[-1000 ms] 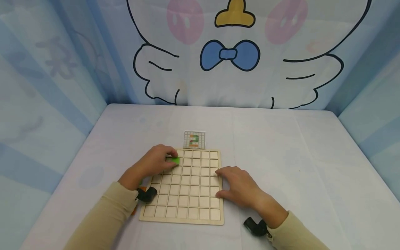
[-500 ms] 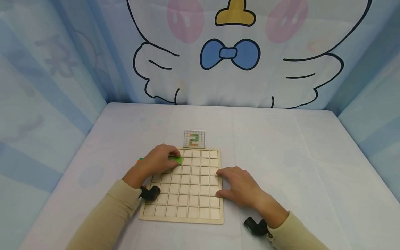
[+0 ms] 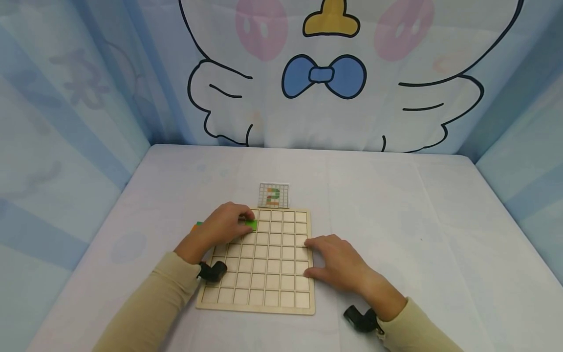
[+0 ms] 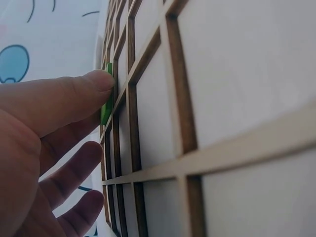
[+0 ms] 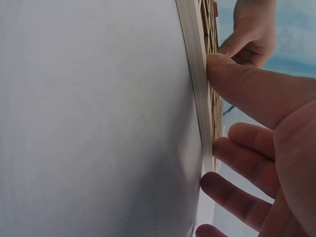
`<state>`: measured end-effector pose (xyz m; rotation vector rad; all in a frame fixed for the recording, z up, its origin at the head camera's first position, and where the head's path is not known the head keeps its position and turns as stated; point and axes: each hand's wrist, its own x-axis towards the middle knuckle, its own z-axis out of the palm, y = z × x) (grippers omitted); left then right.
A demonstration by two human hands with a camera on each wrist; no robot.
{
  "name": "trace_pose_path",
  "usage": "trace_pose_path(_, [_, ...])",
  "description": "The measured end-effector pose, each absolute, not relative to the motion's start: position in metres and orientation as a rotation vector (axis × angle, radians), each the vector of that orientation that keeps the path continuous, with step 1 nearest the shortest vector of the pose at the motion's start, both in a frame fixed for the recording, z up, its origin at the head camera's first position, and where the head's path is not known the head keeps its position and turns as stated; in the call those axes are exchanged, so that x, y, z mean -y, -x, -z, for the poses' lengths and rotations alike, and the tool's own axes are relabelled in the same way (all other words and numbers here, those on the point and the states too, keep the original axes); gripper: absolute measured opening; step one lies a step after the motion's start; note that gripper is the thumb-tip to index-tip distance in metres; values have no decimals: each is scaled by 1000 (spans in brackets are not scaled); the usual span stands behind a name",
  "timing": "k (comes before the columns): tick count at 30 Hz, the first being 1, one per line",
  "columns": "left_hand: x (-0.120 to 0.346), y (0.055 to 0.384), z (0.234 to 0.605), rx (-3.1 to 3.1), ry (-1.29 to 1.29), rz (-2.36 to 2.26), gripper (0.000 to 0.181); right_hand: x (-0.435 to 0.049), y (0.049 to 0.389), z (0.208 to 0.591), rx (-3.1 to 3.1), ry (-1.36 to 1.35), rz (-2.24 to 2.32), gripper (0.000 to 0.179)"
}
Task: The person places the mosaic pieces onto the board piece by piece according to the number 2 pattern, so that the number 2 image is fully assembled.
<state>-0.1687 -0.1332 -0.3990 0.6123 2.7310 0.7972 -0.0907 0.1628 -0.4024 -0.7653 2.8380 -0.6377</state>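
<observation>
A flat green tile is pinched between the thumb and forefinger of my left hand, low over the upper left part of a wooden grid board. In the left wrist view the green tile stands close against the grid's ribs, and the other fingers are loosely bent. My right hand rests at the board's right edge, thumb and fingertips touching the frame. In the right wrist view its fingers are spread along that edge.
Just beyond the board lies a small gridded card printed with an orange and green figure. Green and orange pieces show partly behind the left hand. A white-covered table bears everything, with a printed curtain behind.
My left hand has slid slightly right along the board with the green tile, then almost stopped. The right hand stays in place at the edge.
</observation>
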Motion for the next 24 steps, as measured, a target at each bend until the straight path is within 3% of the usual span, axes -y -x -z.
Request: trace_pose_path(24, [139, 163, 397, -2758, -506, -815, 31, -168, 89, 404, -2814, 828, 632, 58])
